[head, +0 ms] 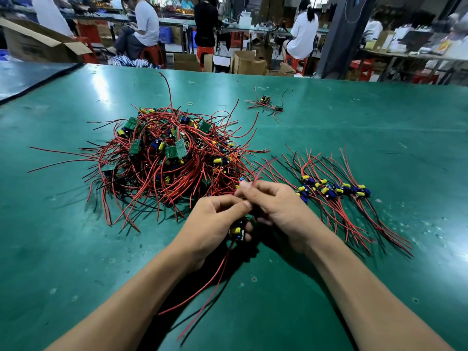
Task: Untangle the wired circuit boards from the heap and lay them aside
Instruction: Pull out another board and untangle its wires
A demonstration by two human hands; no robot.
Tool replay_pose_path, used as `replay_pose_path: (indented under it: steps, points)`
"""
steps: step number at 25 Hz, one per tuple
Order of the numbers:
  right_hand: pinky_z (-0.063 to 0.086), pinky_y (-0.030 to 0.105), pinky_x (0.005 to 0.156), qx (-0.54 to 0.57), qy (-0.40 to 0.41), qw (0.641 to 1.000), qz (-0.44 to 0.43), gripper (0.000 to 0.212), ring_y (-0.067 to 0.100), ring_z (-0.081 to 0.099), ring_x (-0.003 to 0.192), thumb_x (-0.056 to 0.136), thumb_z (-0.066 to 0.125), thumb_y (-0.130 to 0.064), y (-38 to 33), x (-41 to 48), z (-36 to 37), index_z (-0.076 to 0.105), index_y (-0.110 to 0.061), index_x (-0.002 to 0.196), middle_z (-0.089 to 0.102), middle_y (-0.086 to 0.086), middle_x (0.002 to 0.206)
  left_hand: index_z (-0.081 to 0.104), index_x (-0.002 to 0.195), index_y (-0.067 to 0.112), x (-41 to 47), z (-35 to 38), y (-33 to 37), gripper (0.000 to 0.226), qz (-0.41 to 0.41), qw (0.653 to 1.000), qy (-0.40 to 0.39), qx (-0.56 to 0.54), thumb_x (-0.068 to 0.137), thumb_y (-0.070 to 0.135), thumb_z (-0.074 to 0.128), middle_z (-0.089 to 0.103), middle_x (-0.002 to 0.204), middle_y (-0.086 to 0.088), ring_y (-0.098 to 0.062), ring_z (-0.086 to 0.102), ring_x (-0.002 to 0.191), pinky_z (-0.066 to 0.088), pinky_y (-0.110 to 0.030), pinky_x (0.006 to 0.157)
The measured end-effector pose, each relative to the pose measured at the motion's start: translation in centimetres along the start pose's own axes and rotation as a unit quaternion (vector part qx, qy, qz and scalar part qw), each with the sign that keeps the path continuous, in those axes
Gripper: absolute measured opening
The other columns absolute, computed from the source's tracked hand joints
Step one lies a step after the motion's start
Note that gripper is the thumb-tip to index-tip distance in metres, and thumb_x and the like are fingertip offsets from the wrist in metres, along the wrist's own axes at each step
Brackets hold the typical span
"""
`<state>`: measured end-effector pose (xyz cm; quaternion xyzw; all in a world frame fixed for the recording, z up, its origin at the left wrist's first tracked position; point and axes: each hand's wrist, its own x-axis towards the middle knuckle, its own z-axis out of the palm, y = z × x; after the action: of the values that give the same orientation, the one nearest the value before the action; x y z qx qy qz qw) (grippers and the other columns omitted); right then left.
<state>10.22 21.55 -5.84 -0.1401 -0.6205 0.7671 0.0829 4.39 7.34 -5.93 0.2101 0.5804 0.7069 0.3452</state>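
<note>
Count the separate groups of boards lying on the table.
3: the heap at left centre, the row laid out at right, a small cluster at the far side.

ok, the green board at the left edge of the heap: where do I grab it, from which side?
Pinch the green board by its edges, coming from the left over the bare table. It lies low at the rim of the heap, its wires seemingly running right into the tangle. The left hand holds a circuit board; the right hand pinches a red wire.
</note>
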Motion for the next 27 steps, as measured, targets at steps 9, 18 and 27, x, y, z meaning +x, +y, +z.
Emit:
replay_pose_path:
  steps: [9,18,27]
  points:
    - [0.045,0.036,0.054,-0.137,0.084,0.985,-0.07,0.038,0.023,0.054,0.054,0.09,0.074,-0.038,0.3,0.1,-0.5,0.071,-0.001,0.083,0.057,0.017,0.063,0.071,0.08,-0.003,-0.2,0.0,0.1,0.017,-0.002,0.999,-0.01,0.036,0.09,0.011,0.065,0.06,0.057,-0.013,-0.019,0.055,0.045,0.049,-0.022,0.046]
    - [0.021,0.023,0.045,-0.135,0.273,0.946,-0.109,0.044,0.014,0.024,0.043,0.096,0.064,-0.044,0.2,1.4,-2.0,0.067,-0.008,0.07,0.029,-0.007,0.045,0.072,0.081,-0.004,-0.6,0.2,0.0,0.02,0.035,0.99,-0.065,0.119,0.091,0.011,0.064,0.063,0.058,-0.012,-0.019,0.057,0.049,0.047,-0.021,0.051]
    - [0.018,0.016,0.029,0.221,0.177,0.958,0.038,0.039,0.002,0.021,0.028,0.101,0.057,-0.029,-1.4,1.0,-1.4,0.048,-0.014,0.065,0.03,-0.008,0.044,0.072,0.082,0.002,-0.4,0.2,-0.1,0.019,0.039,0.991,-0.046,0.117,0.093,0.015,0.062,0.061,0.055,-0.007,-0.018,0.055,0.048,0.044,-0.022,0.049]
